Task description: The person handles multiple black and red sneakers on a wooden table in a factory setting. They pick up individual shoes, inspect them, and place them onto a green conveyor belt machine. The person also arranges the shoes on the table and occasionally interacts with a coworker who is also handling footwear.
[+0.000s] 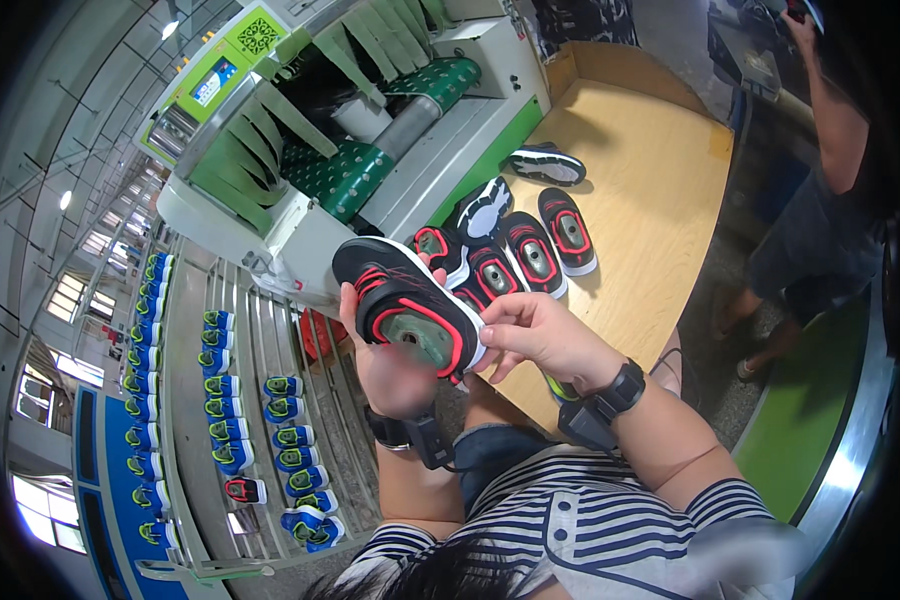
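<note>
My left hand is closed round a black sneaker with red laces, a red-edged collar and a white sole. It holds the shoe tilted above the near left end of the table, so the opening faces me and shows an olive-grey inside. My right hand is at the heel, its thumb and fingers pinched against the white sole edge. Just beyond lie several matching sneakers, among them an upright one with its opening up. Another has its pale sole showing.
A wooden table extends ahead and right. Beyond it, left, stands a machine with a green conveyor belt and hanging green flaps. Racks at left carry blue-green shoes and one red-black shoe. Another person stands at right.
</note>
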{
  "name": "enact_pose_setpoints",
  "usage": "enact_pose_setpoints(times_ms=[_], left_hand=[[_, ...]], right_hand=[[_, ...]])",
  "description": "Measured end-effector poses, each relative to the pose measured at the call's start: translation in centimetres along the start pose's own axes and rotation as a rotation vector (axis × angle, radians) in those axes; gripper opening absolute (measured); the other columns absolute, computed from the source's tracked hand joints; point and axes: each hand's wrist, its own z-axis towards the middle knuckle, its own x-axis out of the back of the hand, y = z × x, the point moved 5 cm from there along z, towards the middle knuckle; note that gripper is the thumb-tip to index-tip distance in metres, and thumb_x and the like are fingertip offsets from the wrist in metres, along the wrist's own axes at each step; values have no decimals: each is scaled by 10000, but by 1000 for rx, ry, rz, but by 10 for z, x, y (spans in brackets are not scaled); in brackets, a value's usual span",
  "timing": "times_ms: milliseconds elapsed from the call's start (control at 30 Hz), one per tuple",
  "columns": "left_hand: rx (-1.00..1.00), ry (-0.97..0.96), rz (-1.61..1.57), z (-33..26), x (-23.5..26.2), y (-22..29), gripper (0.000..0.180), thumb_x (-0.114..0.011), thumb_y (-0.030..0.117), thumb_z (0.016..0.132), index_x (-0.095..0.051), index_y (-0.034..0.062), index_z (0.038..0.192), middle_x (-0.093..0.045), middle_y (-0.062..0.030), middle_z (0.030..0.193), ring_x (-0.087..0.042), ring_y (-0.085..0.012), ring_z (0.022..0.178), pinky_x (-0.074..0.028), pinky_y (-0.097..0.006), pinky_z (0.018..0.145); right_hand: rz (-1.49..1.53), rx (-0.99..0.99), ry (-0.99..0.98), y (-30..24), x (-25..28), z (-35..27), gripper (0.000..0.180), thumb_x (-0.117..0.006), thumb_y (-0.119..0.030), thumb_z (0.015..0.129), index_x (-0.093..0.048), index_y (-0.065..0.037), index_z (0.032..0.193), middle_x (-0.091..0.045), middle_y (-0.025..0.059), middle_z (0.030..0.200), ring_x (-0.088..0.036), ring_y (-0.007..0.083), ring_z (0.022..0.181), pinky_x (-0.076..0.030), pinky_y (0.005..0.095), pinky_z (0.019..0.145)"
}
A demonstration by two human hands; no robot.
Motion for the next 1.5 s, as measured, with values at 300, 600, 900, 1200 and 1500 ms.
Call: enact_pose_setpoints(times_ms=[300, 600, 900, 1200, 1500], left_hand=[[21, -47, -19, -5, -4, -7, 737, -430, 635, 1023, -524, 42, 1450, -587, -228, 1412, -630, -381, 1215, -556, -508, 990], [121, -137, -65, 0, 5, -7, 740, -409, 615, 1026, -478, 35, 1480, -570, -247, 1423, -640, -381, 1198, -569, -531, 953], [155, -117, -82, -1, 5, -10, 734, -401, 617, 1028, -484, 44, 1479, -566, -254, 1431, -644, -373, 1194, -575, -525, 946], [91, -140, -87, 0, 10, -17, 723, -420, 622, 1023, -528, 43, 1443, -618, -238, 1369, -665, -352, 1163, -580, -509, 946], [98, -165, -204, 7, 18, -21, 732, -466, 595, 1018, -477, 26, 1479, -573, -253, 1418, -655, -386, 1179, -573, -535, 950]], right_hand=[[-70, -20, 10, 4, 0, -4, 136, -679, -133, 983, -627, -13, 1020, -715, 69, 943, -747, 172, 851, -638, 318, 719], [-113, -57, -7, -5, -7, -13, 166, -677, -158, 995, -647, -1, 1038, -724, 67, 968, -750, 166, 882, -632, 307, 756], [-103, -46, -6, -3, -4, -13, 170, -684, -164, 998, -657, 1, 1023, -740, 78, 961, -758, 170, 871, -633, 301, 758], [-104, -7, 65, 7, -2, -12, 144, -679, -142, 987, -625, -9, 983, -719, 77, 914, -760, 175, 814, -629, 291, 721], [-149, 38, 54, -1, -6, -8, 175, -698, -151, 968, -604, -7, 939, -692, 57, 884, -747, 159, 801, -619, 281, 714]])
